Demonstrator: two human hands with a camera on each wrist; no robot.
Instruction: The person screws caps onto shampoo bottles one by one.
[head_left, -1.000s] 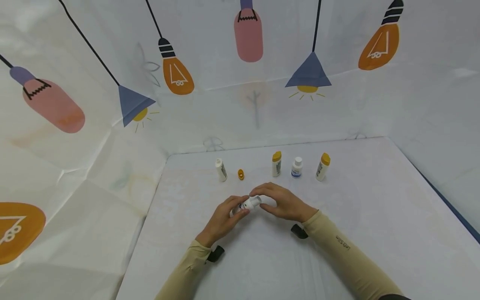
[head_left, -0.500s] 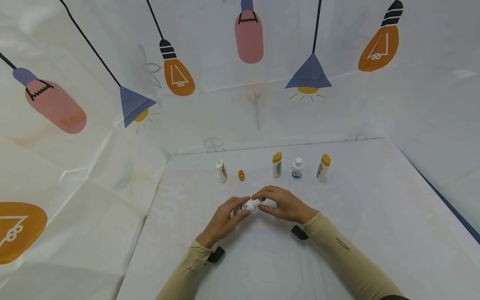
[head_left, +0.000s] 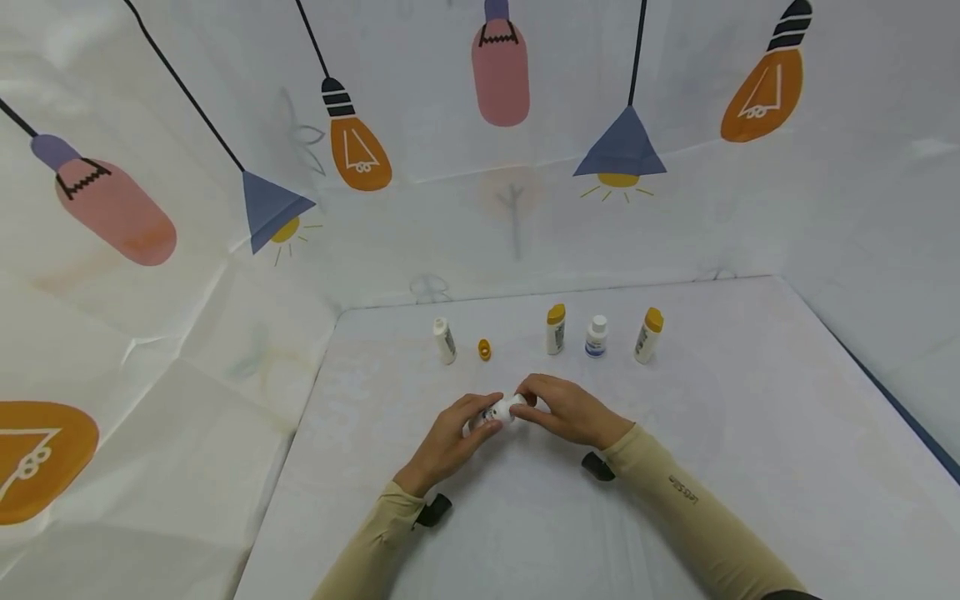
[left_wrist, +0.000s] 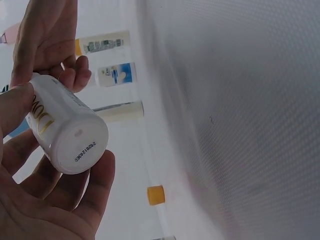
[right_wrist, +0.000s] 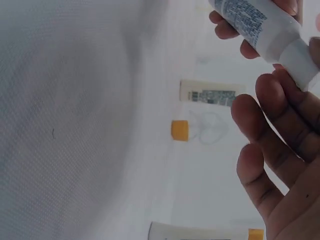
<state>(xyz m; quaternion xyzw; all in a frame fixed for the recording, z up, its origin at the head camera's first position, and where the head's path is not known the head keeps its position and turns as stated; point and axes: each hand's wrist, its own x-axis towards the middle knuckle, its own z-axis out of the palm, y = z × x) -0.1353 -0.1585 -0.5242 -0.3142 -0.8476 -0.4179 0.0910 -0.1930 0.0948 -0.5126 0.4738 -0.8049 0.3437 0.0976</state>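
Observation:
My left hand (head_left: 446, 435) grips a small white Dove bottle (left_wrist: 70, 125) round its body, thumb on one side and fingers curled under the other. The bottle lies tilted above the table, its base facing the left wrist camera and its top to the right. At that top, my right hand (head_left: 568, 412) pinches the white cap (right_wrist: 298, 61) between thumb and fingers. The right hand's lower fingers stand curved and apart in the right wrist view. Part of the cap is hidden behind those fingers in the head view.
Along the back of the white table (head_left: 712, 400) stand a capless white bottle (head_left: 444, 342), two bottles with yellow caps (head_left: 556, 331) (head_left: 648, 337), and a white-capped bottle (head_left: 596, 337). A loose orange-yellow cap (head_left: 484, 350) lies beside the capless one. A printed white sheet (head_left: 450, 217) rises behind.
My right fingers have drawn in from a wider spread to a closer pinch on the cap. The left hand keeps its grip, and the bottle has barely moved.

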